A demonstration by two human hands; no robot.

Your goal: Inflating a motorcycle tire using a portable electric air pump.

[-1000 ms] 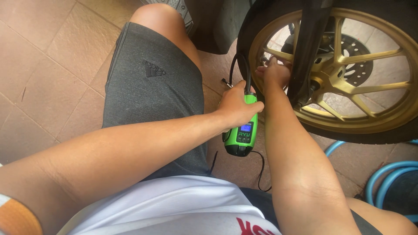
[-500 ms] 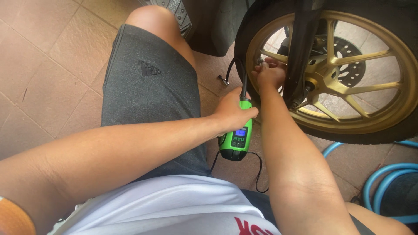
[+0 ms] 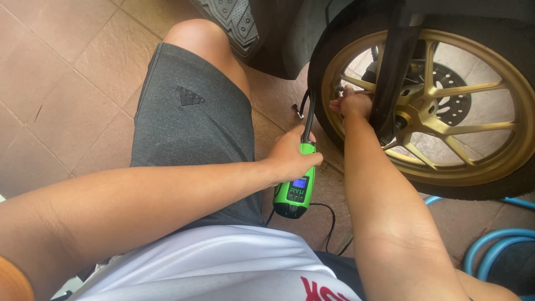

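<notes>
Your left hand [image 3: 292, 153] gripped the green inflator [image 3: 295, 187], long axis toward the gold wheel [image 3: 446, 167]; right hand [image 3: 351, 103], nearer, pinched at its rim.

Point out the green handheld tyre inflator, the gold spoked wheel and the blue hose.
green handheld tyre inflator [image 3: 295, 192], head view, on its lower body by the screen.
gold spoked wheel [image 3: 446, 173], head view, on the rim's lower arc.
blue hose [image 3: 485, 242], head view, on the curved loop.

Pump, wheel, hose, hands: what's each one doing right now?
Green pump: held, screen lit blue.
Left hand: closed around the pump.
Right hand: at the gold wheel rim, fingers between spokes.
Black pump hose: loose end not attached.
Blue hose: lying on the floor.
</notes>
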